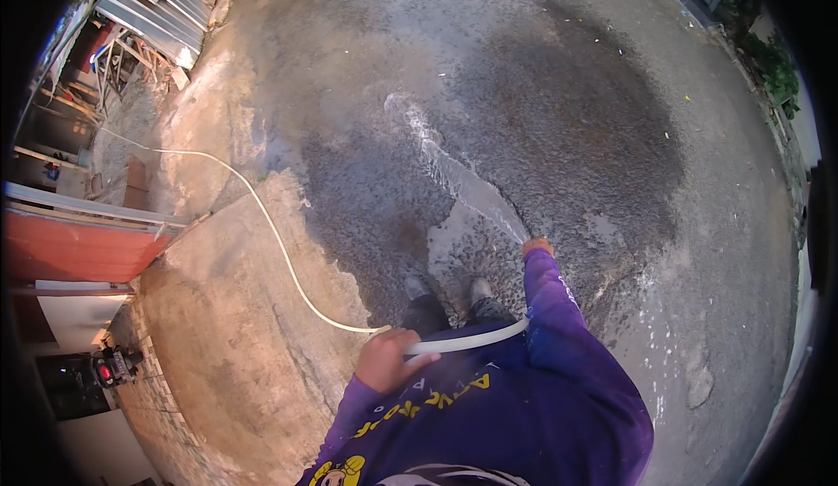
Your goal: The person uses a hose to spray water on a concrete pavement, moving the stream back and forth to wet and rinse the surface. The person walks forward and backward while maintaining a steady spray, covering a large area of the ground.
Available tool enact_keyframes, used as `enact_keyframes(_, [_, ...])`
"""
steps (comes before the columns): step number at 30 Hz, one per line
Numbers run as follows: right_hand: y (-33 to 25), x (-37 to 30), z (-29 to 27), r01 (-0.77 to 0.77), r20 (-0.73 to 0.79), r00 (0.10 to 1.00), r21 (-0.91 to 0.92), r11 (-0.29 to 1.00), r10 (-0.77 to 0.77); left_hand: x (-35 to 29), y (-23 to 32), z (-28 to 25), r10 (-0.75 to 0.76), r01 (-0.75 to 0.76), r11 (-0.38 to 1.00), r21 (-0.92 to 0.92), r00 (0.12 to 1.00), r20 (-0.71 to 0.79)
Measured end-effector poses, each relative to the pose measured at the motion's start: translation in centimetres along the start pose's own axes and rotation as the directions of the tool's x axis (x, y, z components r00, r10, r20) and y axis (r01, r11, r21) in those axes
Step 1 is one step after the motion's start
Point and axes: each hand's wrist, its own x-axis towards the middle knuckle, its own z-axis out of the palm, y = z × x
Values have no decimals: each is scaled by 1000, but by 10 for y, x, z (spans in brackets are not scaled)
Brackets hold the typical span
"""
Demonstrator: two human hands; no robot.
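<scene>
A pale, cream-coloured hose (471, 343) crosses in front of my body. My left hand (387, 359) is wrapped round it near my waist, thumb lying along the top. From there the hose bends right and passes behind my purple right sleeve. My right hand (539, 246), stretched forward, is closed on its outlet end; the fingers and the very tip are mostly hidden. A fan of water (471, 188) shoots out of this hand, forward and to the left, and lands on the dark wet pavement (567, 119).
The hose trails left over a tan concrete strip (227, 285) toward a cluttered shed area. Corrugated metal sheets (153, 19) lean at the far left, above a red wall (78, 246). A motorbike (109, 368) stands at left. Plants (772, 71) line the right edge.
</scene>
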Motion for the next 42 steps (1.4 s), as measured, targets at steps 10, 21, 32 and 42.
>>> enact_keyframes(10, [-13, -20, -7, -246, -34, 960, 376, 894, 278, 8, 11, 4, 0, 1, 1000, 24, 1000, -11])
enact_keyframes(21, [-32, -55, -36, -143, -52, 983, 375, 916, 175, -3, 12, 12, -60, 60, 997, 47, 998, -16])
enact_keyframes(32, [-30, -76, -24, -107, -63, 988, 356, 928, 139, -13, 13, 17, -51, 52, 998, 41, 998, -32])
enact_keyframes(42, [-21, -67, -7, -11, -108, 993, 379, 925, 56, -17, 15, 20, -38, 39, 999, 28, 998, -43])
